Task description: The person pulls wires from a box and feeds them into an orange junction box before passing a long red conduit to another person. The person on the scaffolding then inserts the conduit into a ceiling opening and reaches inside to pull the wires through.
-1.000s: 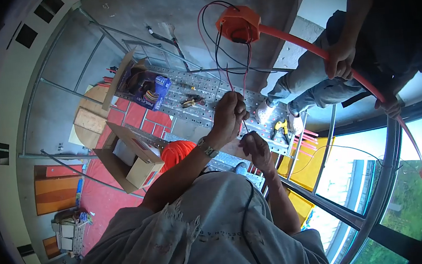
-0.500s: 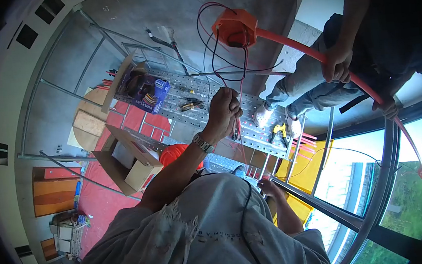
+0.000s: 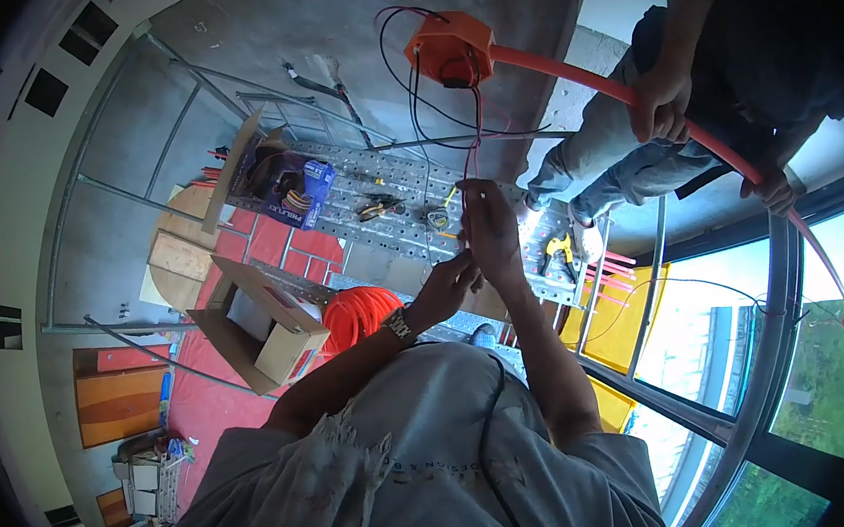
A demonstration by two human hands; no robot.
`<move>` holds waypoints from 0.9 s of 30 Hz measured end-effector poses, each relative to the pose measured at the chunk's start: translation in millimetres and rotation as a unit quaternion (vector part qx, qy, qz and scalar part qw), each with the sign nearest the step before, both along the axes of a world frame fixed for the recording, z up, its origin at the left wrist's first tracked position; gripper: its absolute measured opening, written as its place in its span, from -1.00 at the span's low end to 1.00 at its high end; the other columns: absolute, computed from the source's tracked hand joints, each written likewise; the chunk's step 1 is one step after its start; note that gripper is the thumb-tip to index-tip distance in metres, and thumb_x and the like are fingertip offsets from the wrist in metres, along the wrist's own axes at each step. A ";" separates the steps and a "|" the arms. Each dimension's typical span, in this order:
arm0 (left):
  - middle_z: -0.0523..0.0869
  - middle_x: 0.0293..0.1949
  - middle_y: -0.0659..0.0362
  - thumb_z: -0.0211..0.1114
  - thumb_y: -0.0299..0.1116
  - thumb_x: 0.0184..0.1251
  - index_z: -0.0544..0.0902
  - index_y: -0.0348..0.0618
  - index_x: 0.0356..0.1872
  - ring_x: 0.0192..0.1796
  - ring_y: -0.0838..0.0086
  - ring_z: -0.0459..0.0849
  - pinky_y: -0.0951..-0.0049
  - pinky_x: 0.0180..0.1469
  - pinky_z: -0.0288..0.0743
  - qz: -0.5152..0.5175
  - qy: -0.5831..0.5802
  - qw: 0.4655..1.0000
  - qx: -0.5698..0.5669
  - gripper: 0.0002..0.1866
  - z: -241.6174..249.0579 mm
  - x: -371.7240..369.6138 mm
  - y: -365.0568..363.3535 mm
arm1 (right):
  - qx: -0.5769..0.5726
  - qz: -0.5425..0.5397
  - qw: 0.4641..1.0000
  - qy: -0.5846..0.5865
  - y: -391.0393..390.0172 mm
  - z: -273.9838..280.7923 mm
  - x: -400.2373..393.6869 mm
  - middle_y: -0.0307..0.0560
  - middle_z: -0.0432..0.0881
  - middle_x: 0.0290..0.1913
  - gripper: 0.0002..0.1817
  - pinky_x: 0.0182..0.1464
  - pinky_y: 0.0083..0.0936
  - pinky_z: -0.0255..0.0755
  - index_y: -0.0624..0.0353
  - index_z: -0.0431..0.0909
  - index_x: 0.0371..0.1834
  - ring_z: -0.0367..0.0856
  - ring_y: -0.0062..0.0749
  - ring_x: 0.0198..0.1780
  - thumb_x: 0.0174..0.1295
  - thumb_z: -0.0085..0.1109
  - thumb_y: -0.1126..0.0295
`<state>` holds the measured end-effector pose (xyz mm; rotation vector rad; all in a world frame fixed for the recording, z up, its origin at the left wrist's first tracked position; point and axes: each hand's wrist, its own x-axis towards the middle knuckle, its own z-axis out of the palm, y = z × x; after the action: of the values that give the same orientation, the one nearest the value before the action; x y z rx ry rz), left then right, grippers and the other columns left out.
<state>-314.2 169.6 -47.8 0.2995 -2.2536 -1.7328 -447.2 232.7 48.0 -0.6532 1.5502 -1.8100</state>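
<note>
Orange box: a plastic junction box sits against the grey concrete ceiling, upper middle of the view.
Wires: red and black wires hang from the box in loops and run down to the person's hands.
Right hand: the right hand is raised highest, fingers pinched shut around the red wire just below the box.
Left hand: the left hand, a watch on its wrist, is just beneath the right one, fingers curled; whether it grips the wire I cannot tell.
Conduit: an orange conduit leaves the box to the right and curves down towards the window.
Co-worker: another person stands on the scaffold platform, one hand closed around the conduit, the other hand further along it.
On the platform: an open blue carton, pliers and a yellow tool lie on the perforated metal.
Below: cardboard boxes and a coil of orange tubing sit lower down.
</note>
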 end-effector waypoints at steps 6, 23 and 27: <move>0.65 0.30 0.10 0.12 -0.26 0.71 0.51 -0.29 0.41 0.30 0.38 0.66 0.28 0.36 0.50 -0.026 0.132 0.907 0.399 -0.57 24.5 -7.3 -43.2 | -0.061 -0.032 0.965 0.251 25.3 -3.0 28.9 -0.12 0.68 -0.37 -0.71 -0.18 -0.38 0.54 0.24 0.62 0.21 0.65 -0.43 -0.30 0.64 0.08 0.31; 0.81 -0.13 0.09 0.22 -0.23 0.67 0.61 -0.18 0.13 -0.19 0.38 0.80 0.12 0.02 0.73 -0.031 0.085 0.877 0.471 -0.74 106.7 -33.4 -58.0 | 0.149 0.012 0.965 0.216 105.8 -62.2 35.2 0.14 0.76 -0.17 -0.78 -0.16 -0.36 0.57 0.23 0.65 0.14 0.80 -0.18 -0.23 0.58 0.07 0.47; 0.78 -0.23 0.11 0.21 -0.18 0.68 0.61 -0.18 0.10 -0.29 0.40 0.79 0.19 -0.03 0.76 0.018 0.062 0.889 0.454 -0.72 91.7 -37.4 -54.2 | 0.071 -0.027 0.968 0.241 131.8 -127.9 44.6 -0.12 0.74 -0.21 -0.80 -0.23 -0.45 0.49 0.12 0.68 0.09 0.64 -0.48 -0.32 0.64 0.05 0.40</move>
<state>-351.6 115.3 43.9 0.3865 -1.1872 -2.5793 -402.6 364.5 -79.9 -1.0457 2.0074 -1.6333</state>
